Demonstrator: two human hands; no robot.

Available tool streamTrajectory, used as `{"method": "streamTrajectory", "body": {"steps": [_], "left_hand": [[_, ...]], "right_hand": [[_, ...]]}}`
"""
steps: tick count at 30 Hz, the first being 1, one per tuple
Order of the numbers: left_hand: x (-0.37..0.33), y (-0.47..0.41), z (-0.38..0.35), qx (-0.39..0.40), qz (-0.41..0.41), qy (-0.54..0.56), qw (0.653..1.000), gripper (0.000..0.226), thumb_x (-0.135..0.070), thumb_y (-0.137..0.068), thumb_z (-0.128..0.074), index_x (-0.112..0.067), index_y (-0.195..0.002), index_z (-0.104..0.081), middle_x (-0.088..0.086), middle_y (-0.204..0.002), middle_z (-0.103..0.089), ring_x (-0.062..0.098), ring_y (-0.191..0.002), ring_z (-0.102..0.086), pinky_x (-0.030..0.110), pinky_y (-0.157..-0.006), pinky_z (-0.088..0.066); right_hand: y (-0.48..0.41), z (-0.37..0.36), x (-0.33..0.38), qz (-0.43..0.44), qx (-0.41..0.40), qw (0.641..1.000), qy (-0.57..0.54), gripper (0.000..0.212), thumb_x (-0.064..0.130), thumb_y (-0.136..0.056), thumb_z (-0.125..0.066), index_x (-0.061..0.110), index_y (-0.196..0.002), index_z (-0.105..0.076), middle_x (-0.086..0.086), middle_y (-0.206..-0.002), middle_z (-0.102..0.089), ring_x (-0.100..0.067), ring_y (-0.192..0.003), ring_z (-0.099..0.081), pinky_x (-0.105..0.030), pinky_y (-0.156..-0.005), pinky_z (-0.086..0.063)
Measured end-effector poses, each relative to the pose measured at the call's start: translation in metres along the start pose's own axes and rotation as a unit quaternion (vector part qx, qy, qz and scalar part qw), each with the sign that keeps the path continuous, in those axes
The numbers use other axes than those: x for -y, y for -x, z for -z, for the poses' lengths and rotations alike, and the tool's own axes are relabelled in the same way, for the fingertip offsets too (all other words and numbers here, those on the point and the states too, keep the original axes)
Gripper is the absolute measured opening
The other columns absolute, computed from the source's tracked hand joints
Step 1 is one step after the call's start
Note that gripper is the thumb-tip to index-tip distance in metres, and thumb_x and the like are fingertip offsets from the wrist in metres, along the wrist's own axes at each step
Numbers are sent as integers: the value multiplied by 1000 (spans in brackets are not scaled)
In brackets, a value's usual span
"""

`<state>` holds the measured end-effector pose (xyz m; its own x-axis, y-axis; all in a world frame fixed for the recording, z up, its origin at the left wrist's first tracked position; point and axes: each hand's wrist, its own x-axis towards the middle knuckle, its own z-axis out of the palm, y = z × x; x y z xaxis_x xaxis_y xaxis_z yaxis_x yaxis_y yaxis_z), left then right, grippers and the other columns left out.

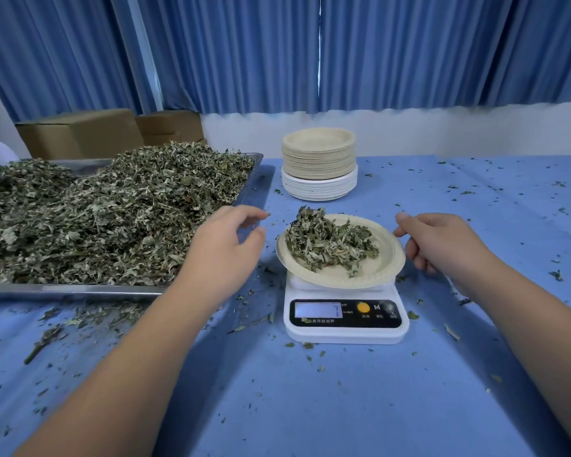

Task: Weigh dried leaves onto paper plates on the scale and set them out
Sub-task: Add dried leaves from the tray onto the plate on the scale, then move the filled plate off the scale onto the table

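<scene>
While the paper plate (pixel 378 275) of dried leaves (pixel 327 245) sits on the digital scale (pixel 343 331), both forearms reach forward: left hand (pixel 225 249) loosely spread, empty; right hand (pixel 442 245) loosely curled beside the rim, holding nothing

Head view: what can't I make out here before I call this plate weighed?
All in the head view:
Unreadable: the display of the scale, its digits washed out by glare and too small.
Hidden: the scale's weighing platform, under the paper plate.
Unclear: whether the right hand touches the paper plate's rim; its lower fingers curl out of sight.
Cut off: the left part of the tray, by the frame's left edge.
</scene>
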<state>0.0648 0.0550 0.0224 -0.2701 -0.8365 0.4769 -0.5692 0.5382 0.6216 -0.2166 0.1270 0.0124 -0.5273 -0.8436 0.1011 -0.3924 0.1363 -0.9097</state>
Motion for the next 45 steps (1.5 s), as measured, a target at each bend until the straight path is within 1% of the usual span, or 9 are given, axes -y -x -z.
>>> {"method": "streamTrajectory", "body": {"steps": [6, 10, 15, 19, 22, 28, 32, 38, 45], "left_hand": [[-12, 5, -21, 89, 130, 109, 981, 45, -32, -95, -55, -27, -139, -47, -10, -130, -52, 6, -111, -54, 23, -88, -37], [-19, 10, -24, 126, 202, 202, 950, 45, -31, -94, -56, -24, -138, -50, -13, -116, -61, 14, -95, -65, 40, -98, -49], [-29, 13, -21, 70, 226, 284, 929, 37, -24, -95, -57, -22, -131, -58, -24, -102, -58, 0, -83, -59, 27, -74, -50], [-40, 18, -13, 57, 246, 339, 907, 35, -20, -95, -55, -22, -129, -61, -10, -121, -63, 11, -102, -61, 30, -79, -48], [-52, 17, -7, 71, 248, 369, 893, 31, -17, -95, -55, -21, -125, -61, 0, -117, -67, 16, -98, -63, 28, -70, -46], [-91, -31, 1, 137, 210, 370, 895, 26, -12, -94, -55, -27, -80, -71, -1, -89, -72, 14, -73, -63, 28, -63, -45], [-101, -94, -15, 197, 179, 361, 894, 20, -12, -93, -54, -8, -105, -70, 12, -108, -70, 15, -75, -62, 26, -62, -44], [-90, -192, -56, 173, 244, 434, 850, 29, -8, -96, -52, -7, -124, -57, 11, -98, -66, 16, -71, -57, 24, -55, -42], [-128, -265, -69, 190, 341, 471, 791, 26, 1, -96, -44, -5, -106, -67, 9, -90, -75, 14, -64, -68, 21, -51, -51]], "right_hand": [[1, -2, 2, -21, 32, 999, 9, 33, 38, -92, -57, 7, -86, -68, 4, -45, -55, -13, -39, -47, -24, -41, -35], [5, -1, 5, -40, 59, 997, -11, 31, 33, -91, -59, 4, -87, -68, 3, -47, -56, -14, -40, -47, -22, -40, -35], [15, 3, 17, -49, 76, 993, -73, 22, 24, -92, -58, 6, -89, -68, 0, -50, -53, -15, -43, -47, -25, -42, -37], [32, 9, 28, -57, 84, 981, -165, 28, 12, -93, -53, 14, -70, -68, -3, -57, -47, -15, -43, -43, -26, -44, -33], [46, 18, 36, -61, 88, 979, -174, 18, 10, -96, -50, 6, -92, -68, -4, -56, -53, -16, -42, -48, -25, -41, -36], [24, 55, 62, -39, 62, 983, -167, 16, 7, -96, -50, 3, -96, -65, -10, -55, -58, -22, -44, -54, -26, -40, -41], [-36, 67, 62, -48, 60, 980, -182, 17, 8, -96, -49, 2, -101, -64, -12, -60, -59, -22, -44, -54, -26, -40, -42], [-141, 72, 61, -82, 88, 969, -215, 20, 8, -96, -50, 5, -107, -67, -16, -79, -61, -20, -52, -57, -27, -46, -46], [-202, 101, 98, -194, 116, 942, -247, 15, 5, -95, -51, 1, -101, -64, -13, -74, -60, -19, -53, -57, -28, -49, -48]]}}
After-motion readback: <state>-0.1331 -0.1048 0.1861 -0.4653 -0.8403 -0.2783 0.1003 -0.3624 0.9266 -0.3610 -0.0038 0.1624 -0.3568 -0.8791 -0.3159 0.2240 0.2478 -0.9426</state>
